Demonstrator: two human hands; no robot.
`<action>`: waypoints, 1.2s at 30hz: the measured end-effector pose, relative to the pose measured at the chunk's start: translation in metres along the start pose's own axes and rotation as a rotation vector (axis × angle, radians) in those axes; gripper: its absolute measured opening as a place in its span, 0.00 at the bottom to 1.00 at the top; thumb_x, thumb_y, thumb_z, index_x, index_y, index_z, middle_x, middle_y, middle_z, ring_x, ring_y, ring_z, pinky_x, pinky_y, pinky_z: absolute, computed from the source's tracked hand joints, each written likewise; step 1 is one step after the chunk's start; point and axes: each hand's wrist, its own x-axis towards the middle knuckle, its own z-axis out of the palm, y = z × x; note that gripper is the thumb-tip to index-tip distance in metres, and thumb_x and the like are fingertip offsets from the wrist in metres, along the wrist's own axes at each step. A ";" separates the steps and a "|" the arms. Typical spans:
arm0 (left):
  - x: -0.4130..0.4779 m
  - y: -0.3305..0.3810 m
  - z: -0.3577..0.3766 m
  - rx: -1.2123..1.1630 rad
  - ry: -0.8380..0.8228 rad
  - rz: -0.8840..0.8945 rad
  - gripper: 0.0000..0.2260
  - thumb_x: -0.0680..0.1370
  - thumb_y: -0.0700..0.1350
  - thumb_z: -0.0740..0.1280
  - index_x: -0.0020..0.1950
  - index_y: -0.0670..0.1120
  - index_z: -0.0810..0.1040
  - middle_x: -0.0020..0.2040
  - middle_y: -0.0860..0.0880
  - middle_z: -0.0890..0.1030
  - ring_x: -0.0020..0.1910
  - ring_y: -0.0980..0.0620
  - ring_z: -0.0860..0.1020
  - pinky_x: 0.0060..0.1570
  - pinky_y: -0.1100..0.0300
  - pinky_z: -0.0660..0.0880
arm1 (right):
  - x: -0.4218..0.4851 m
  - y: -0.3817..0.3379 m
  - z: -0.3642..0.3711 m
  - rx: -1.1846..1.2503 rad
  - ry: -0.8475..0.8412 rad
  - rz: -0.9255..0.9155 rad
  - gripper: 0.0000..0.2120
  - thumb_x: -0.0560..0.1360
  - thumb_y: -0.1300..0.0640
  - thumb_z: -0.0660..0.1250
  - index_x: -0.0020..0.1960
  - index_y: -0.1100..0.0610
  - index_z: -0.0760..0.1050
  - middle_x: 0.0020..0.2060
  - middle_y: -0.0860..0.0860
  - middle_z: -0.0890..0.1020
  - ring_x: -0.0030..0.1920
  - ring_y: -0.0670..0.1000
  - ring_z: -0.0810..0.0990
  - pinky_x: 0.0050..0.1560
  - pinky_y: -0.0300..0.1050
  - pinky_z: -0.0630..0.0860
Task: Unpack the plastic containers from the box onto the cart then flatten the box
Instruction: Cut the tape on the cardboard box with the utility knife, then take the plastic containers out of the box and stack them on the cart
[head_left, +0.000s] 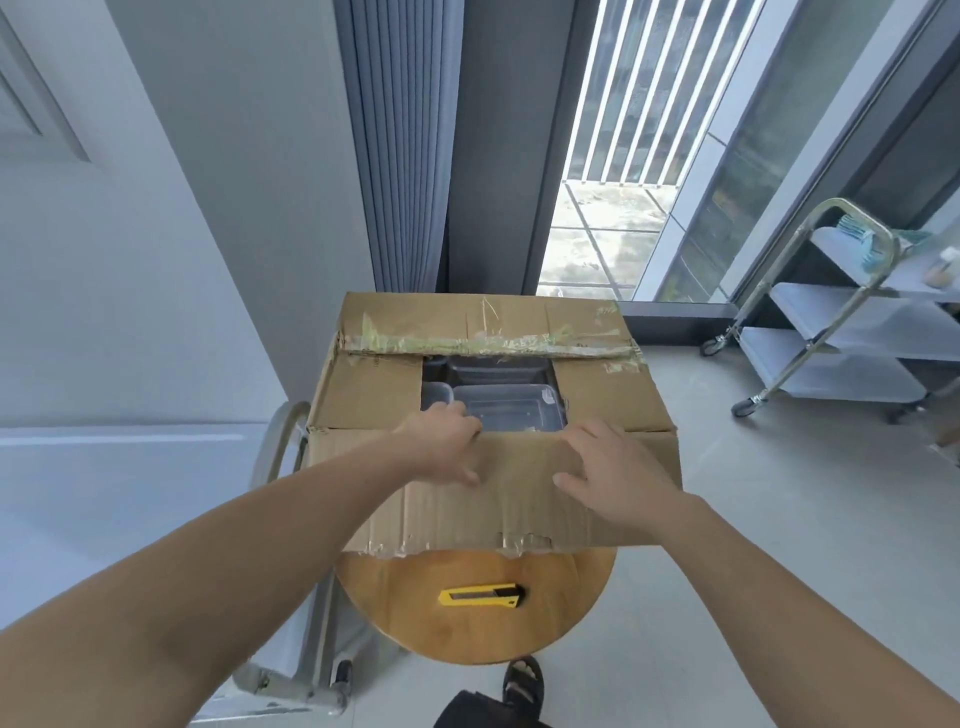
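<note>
A brown cardboard box (597, 395) stands on a round wooden table (467, 618). Its far flap is folded back with torn tape, and the near flap (519, 499) hangs toward me. Through the opening I see clear plastic containers (511, 408) with a dark one behind them. My left hand (441, 441) grips the top edge of the near flap, fingers curled over it into the opening. My right hand (608, 467) lies on the same flap with its fingers curled over the edge.
A yellow utility knife (480, 596) lies on the table in front of the box. A metal cart (280, 519) with a white top stands at my left. A second three-shelf cart (852, 332) stands at the right by the glass door. My sandalled foot (524, 680) is under the table.
</note>
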 end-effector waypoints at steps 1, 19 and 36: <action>0.003 -0.001 0.002 0.008 0.003 0.002 0.31 0.74 0.62 0.69 0.72 0.48 0.68 0.64 0.47 0.70 0.64 0.46 0.69 0.60 0.49 0.74 | 0.007 0.000 0.003 -0.019 -0.008 -0.009 0.24 0.79 0.44 0.63 0.73 0.49 0.66 0.68 0.46 0.70 0.68 0.49 0.68 0.67 0.48 0.68; 0.037 -0.005 0.014 0.058 -0.052 0.079 0.06 0.81 0.50 0.62 0.53 0.49 0.68 0.52 0.47 0.77 0.53 0.45 0.75 0.45 0.53 0.70 | 0.088 0.019 0.019 -0.217 -0.263 -0.365 0.09 0.81 0.47 0.59 0.48 0.51 0.63 0.38 0.45 0.69 0.39 0.50 0.72 0.38 0.47 0.71; 0.033 0.002 0.018 0.070 -0.092 0.177 0.08 0.80 0.51 0.62 0.54 0.47 0.71 0.49 0.48 0.75 0.52 0.46 0.75 0.44 0.53 0.71 | 0.104 0.023 0.009 -0.219 -0.442 -0.542 0.10 0.74 0.45 0.63 0.45 0.51 0.69 0.36 0.47 0.75 0.38 0.50 0.76 0.34 0.45 0.70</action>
